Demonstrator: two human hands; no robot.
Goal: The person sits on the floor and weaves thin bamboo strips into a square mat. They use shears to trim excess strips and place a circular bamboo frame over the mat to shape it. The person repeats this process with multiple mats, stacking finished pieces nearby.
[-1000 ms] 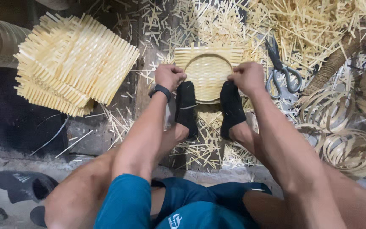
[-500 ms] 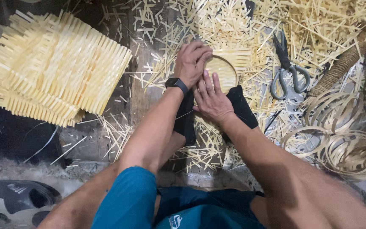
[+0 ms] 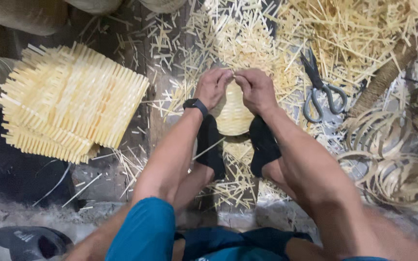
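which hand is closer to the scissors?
Right. The right hand grips the woven bamboo piece's top edge, with the scissors lying just to its right among the bamboo scraps. The left hand holds the same edge, farther away on the other side.

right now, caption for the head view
Both hands pinch the rim of a woven disc braced between socked feet.

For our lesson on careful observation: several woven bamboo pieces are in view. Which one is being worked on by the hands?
The small round woven piece held between the feet, gripped by the left hand and right hand. The square woven mats lie stacked untouched at the left.
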